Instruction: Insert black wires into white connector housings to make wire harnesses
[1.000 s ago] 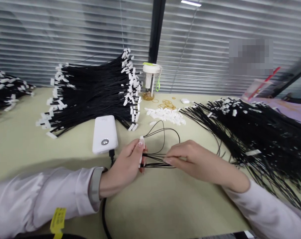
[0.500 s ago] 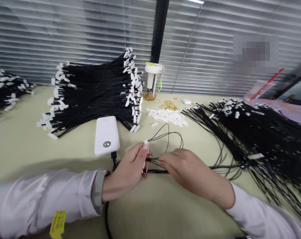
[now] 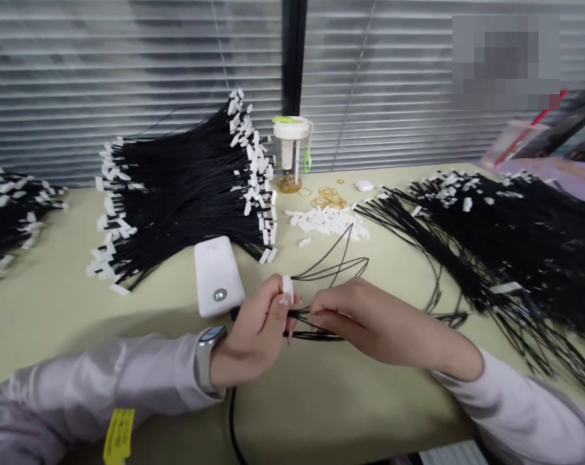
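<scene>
My left hand (image 3: 256, 329) is closed around a few thin black wires (image 3: 334, 270) and pinches their white plastic connector (image 3: 287, 285) between thumb and fingers. My right hand (image 3: 365, 316) sits just to the right, its fingertips pinched on the same black wires where they leave the left hand. The wires loop away over the table toward the back. A watch shows on my left wrist.
A big heap of black wires with white ends (image 3: 186, 184) lies behind the hands, another heap (image 3: 510, 232) spreads at the right, a third (image 3: 6, 210) at far left. A white power bank (image 3: 217, 284), loose white connectors (image 3: 326, 221), rubber bands (image 3: 328, 199) and a clear container (image 3: 290, 155) stand nearby.
The view has shifted a little. Both hands stay on the wires; the right hand's fingers have crept closer to the left hand and the wire loops have lifted slightly.
</scene>
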The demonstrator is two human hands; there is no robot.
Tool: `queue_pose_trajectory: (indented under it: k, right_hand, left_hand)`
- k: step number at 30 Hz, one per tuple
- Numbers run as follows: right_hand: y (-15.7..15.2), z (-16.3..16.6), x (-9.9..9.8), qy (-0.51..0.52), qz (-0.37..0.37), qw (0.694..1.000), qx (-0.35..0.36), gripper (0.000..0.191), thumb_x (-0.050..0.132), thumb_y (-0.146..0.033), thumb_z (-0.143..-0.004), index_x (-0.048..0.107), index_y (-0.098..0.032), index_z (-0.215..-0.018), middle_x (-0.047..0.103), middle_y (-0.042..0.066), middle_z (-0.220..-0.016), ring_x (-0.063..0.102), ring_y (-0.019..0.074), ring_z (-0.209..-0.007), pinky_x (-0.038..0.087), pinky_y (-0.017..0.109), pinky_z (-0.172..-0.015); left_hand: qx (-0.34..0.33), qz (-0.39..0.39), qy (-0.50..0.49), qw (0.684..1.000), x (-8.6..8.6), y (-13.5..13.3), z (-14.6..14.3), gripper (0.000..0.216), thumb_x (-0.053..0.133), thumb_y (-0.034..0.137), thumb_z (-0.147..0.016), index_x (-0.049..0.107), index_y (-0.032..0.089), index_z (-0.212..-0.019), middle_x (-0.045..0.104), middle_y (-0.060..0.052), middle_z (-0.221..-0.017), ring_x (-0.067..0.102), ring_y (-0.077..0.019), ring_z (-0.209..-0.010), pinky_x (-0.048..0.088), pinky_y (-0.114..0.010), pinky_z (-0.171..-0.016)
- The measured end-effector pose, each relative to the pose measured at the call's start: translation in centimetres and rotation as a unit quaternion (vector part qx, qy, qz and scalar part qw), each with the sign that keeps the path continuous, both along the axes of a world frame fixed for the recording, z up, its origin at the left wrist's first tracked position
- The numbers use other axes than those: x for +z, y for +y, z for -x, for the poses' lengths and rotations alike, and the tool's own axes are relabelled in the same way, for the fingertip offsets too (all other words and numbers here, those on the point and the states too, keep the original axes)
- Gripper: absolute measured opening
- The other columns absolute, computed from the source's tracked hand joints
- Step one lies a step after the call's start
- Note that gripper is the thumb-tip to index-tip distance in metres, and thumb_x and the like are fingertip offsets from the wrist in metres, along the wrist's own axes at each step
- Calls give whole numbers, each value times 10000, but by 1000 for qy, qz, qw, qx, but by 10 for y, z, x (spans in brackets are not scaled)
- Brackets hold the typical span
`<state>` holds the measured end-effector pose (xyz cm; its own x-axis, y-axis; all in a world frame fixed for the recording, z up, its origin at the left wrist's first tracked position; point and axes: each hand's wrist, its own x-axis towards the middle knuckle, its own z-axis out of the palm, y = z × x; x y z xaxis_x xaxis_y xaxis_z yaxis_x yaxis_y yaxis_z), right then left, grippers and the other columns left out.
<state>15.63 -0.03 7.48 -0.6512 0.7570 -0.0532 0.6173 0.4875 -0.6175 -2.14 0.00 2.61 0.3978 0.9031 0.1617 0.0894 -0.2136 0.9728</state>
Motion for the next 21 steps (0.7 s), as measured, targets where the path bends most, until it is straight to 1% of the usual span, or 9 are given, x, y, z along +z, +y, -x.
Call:
queue_pose_trajectory:
  k: [3, 5, 8, 11, 17, 19, 21]
  right_hand:
    - [0, 1, -1, 8, 2, 1000, 16, 231, 382, -248, -870, 457, -153, -674, 474, -44, -604, 384, 41, -550, 268, 186, -534]
    - [2, 1, -5, 26, 18, 999, 30, 264, 364, -270, -878, 444, -151, -656, 429, -49, -576, 363, 40, -536, 268, 180, -521]
    - [4, 0, -13, 60, 43, 996, 44, 314, 334, -306, -888, 433, -149, -635, 380, -51, -556, 329, 39, -520, 267, 170, -498]
    - [5, -1, -20, 75, 43, 995, 49, 278, 363, -282, -875, 475, -145, -661, 433, -48, -581, 362, 36, -534, 286, 163, -514]
    - [4, -10, -22, 80, 45, 994, 58, 260, 388, -270, -861, 531, -135, -691, 482, -41, -586, 387, 37, -531, 295, 162, -514]
    - [4, -14, -20, 89, 58, 992, 64, 233, 407, -253, -849, 542, -135, -700, 491, -43, -592, 384, 35, -531, 296, 159, -515]
    - [7, -17, -19, 92, 80, 990, 64, 231, 411, -241, -842, 532, -133, -678, 466, -46, -577, 361, 36, -523, 284, 161, -500]
  left_hand:
    - [7, 16, 2, 1000, -1, 1, -1, 283, 278, 405, -882, 421, 185, -776, 399, 49, -562, 389, -71, -470, 357, -193, -451]
    - [10, 19, 13, 1000, -5, -1, -1, 288, 276, 415, -880, 424, 189, -782, 398, 48, -568, 389, -72, -467, 350, -194, -440]
    - [6, -1, 31, 999, -10, -5, 0, 299, 268, 424, -880, 426, 191, -782, 405, 44, -572, 398, -78, -473, 346, -203, -447]
    - [9, -17, 56, 998, -13, -9, 0, 303, 256, 413, -885, 420, 188, -765, 405, 44, -556, 398, -82, -474, 345, -210, -462]
    - [30, -16, 76, 997, -10, -10, -11, 299, 259, 395, -885, 418, 185, -742, 415, 41, -556, 410, -88, -473, 342, -215, -466]
    - [32, -3, 77, 997, -8, -11, -16, 297, 272, 396, -879, 419, 183, -731, 425, 35, -571, 425, -90, -483, 347, -214, -467]
    - [37, 10, 78, 996, -6, -12, -21, 295, 278, 392, -876, 420, 183, -723, 431, 31, -579, 431, -92, -486, 346, -214, -468]
